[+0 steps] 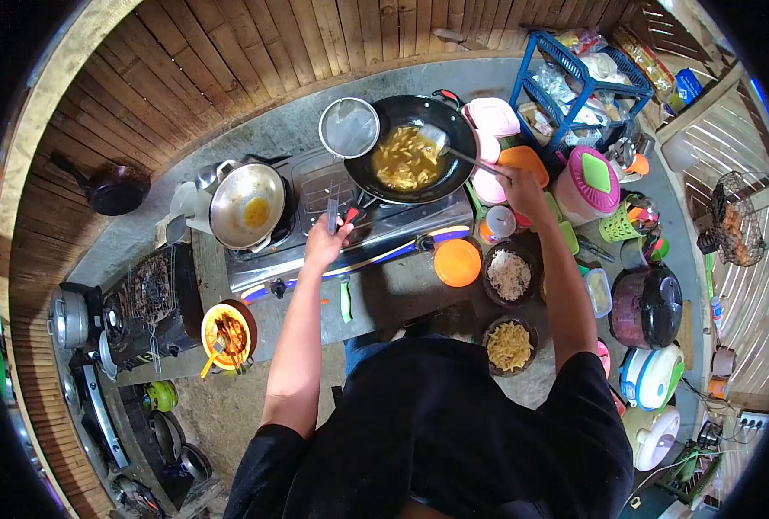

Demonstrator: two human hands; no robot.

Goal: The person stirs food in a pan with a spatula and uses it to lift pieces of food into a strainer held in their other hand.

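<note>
My left hand (326, 246) is closed around the handle of a round mesh strainer (350, 128), held over the left rim of a black wok (454, 117). Close by that hand is the wok's red-tipped handle (351, 215); whether the fingers touch it I cannot tell. From the right, my right hand (523, 192) grips a metal spatula (467, 158), its blade inside the wok. Yellow-brown strips of food (406, 160) lie in bubbling liquid there. The wok stands on the right burner of the stove (315, 259).
On the left burner sits a silver pan (229, 203) with yellowish liquid. Along the counter are an orange bowl of red sauce (227, 333), a green-handled utensil (346, 303), an orange lid (458, 262), a bowl of whitish shreds (507, 275) and a bowl of yellow strips (510, 346).
</note>
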